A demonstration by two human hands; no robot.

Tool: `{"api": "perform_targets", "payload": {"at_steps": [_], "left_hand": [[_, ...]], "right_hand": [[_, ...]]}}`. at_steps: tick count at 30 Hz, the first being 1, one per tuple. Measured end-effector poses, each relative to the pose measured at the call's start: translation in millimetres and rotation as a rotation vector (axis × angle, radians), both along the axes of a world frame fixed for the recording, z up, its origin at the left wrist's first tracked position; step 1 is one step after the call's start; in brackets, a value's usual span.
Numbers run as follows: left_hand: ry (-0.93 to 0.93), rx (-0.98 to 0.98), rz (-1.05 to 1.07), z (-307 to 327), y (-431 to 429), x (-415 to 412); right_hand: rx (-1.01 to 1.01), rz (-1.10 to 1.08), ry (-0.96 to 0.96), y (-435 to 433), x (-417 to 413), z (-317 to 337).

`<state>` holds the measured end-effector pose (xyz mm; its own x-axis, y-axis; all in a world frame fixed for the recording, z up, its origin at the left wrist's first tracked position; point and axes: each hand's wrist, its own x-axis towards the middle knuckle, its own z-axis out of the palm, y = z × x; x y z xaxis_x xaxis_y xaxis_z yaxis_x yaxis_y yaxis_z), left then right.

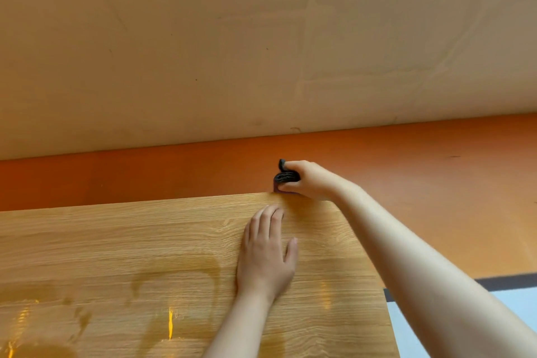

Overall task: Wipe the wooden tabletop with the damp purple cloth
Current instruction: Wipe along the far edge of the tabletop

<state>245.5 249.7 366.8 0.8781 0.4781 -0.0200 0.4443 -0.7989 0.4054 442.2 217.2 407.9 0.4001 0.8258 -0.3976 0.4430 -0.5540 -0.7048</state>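
The wooden tabletop [116, 241] fills the lower left, with wet streaks shining on its near part. My right hand [308, 180] reaches to the far edge of the table and grips the folded cloth [286, 177], which looks dark here, its folds bunched at the table's back edge. My left hand [266, 253] lies flat on the wood just in front of it, fingers straight and pointing away from me.
Behind the table runs an orange wall band [145, 171] under a beige wall [232, 52]. The table's right edge [383, 293] drops off to a light floor with a dark strip [511, 282].
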Motion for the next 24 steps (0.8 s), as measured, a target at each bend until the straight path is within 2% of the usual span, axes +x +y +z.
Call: {"api": "perform_targets", "payload": {"at_steps": [6, 17, 24], "left_hand": [[-0.017, -0.007, 0.018, 1.7, -0.6, 0.9], [-0.034, 0.001, -0.014, -0.6, 0.8, -1.1], [-0.051, -0.003, -0.011, -1.4, -0.3, -1.6]], "right_hand": [[-0.010, 0.121, 0.018, 37.4, -17.0, -0.1], [-0.179, -0.056, -0.017, -71.9, 54.7, 15.9], [-0.129, -0.038, -0.083, -23.6, 16.6, 10.7]]}}
